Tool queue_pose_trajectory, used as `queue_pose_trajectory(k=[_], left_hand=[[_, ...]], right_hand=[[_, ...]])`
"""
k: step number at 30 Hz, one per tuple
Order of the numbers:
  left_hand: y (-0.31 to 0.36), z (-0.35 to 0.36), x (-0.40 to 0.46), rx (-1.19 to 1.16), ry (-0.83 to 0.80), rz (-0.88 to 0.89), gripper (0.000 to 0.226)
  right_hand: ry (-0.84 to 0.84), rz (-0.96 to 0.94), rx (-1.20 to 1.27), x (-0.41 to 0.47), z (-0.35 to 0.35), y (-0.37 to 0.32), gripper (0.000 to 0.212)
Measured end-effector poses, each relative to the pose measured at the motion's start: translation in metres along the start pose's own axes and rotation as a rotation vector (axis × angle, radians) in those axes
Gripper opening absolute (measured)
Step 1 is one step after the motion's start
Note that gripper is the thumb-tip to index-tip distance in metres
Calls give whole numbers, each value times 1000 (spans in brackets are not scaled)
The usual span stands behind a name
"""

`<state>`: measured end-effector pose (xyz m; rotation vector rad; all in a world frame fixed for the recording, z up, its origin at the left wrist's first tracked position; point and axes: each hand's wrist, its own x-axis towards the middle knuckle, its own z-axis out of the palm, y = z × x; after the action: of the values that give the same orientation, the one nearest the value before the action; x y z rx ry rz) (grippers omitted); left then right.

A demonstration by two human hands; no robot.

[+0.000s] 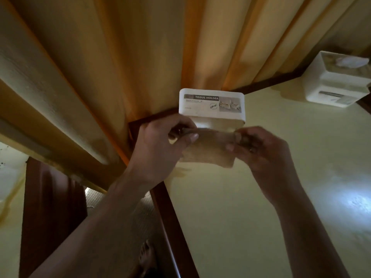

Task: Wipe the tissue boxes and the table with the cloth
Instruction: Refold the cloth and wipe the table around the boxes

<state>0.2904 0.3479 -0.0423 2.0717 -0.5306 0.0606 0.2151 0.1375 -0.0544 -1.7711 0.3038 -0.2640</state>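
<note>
A beige cloth (208, 149) is held stretched between two hands, just in front of a white tissue box (211, 106) labelled "TISSUE HOLDER". The cloth's upper edge lies against or just before the box's lower front; contact cannot be confirmed. The cloth's left end is pinched by the thumb and curled fingers of the left hand (160, 145), and its right end is pinched in the same way by the right hand (259, 145). The labelled box stands at the far edge of a pale surface (261, 197), with orange curtains (100, 57) hanging close behind it. A second tissue box (337, 81), with tissue showing at its top, is seen well to the right of the labelled box, on the same surface.

The labelled box seems light and is held by neither hand, so a firm wipe could push it back into the curtains or tip it off the edge. The cloth could also slip from either pinch.
</note>
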Motion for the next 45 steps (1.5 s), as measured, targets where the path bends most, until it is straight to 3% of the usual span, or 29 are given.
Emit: queue_pose_trajectory(k=[6, 11, 14, 16, 19, 26, 30, 32, 35, 38, 45], left_hand=[[13, -8, 54, 146, 20, 62, 12], [-3, 8, 83, 251, -52, 85, 10], [-8, 10, 90, 213, -102, 33, 14], [-9, 9, 88, 163, -129, -19, 18], [-9, 7, 78, 140, -116, -34, 25], [28, -5, 45, 640, -84, -78, 57], [45, -4, 37, 745, -100, -153, 63], [48, 0, 34, 725, -119, -198, 64], [50, 1, 36, 691, -148, -247, 66], [43, 0, 50, 697, -152, -226, 60], [14, 38, 90, 375, -247, -164, 50]], right_hand=[[255, -170, -331, 33, 8, -35, 18], [389, -118, -450, 55, 18, -21, 15], [457, -65, -438, 59, 18, -9, 30], [452, -13, -347, 59, 19, -2, 38], [396, -37, -332, 62, 20, 0, 31], [101, -111, -589, 94, 13, -19, 24], [122, -169, -603, 101, 30, -23, 36], [189, -218, -607, 99, 42, -21, 28], [230, -152, -479, 92, 57, -12, 17], [235, -83, -202, 84, 68, -1, 23], [225, -8, 103, 74, 74, 3, 27]])
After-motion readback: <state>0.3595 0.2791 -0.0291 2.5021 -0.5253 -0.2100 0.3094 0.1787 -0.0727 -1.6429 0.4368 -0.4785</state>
